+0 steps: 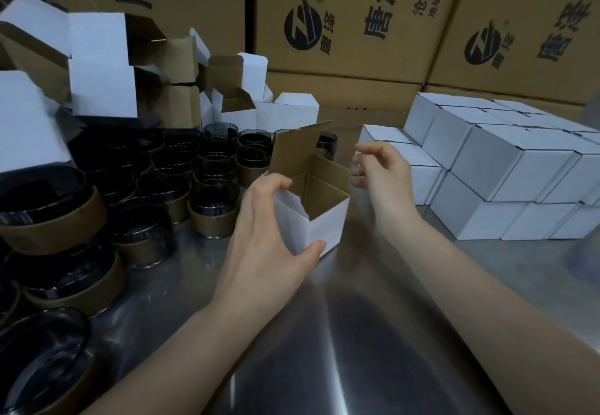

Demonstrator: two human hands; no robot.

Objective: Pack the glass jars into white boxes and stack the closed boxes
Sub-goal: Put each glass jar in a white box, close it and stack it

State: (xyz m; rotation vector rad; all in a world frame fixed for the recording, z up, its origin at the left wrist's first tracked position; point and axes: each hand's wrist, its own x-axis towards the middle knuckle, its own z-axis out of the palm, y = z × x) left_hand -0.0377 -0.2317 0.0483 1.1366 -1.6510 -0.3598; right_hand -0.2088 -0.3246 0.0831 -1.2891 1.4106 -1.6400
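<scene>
An open white box (324, 219) with a brown inside stands on the metal table (357, 333), its lid flap raised at the back. My left hand (269, 236) grips the box's left side, fingers over the top edge and thumb on the front wall. My right hand (383, 171) hovers just right of the box with relaxed fingers, holding nothing. Nothing shows inside the box. Several dark glass jars (211, 187) with brown paper bands fill the table's left half. Closed white boxes (493, 168) are stacked in layers at the right.
Several empty open white boxes (104, 67) are piled at the back left, behind the jars. Large brown printed cartons (357, 18) form a wall at the back. The bare steel surface stretches in front of me between my arms.
</scene>
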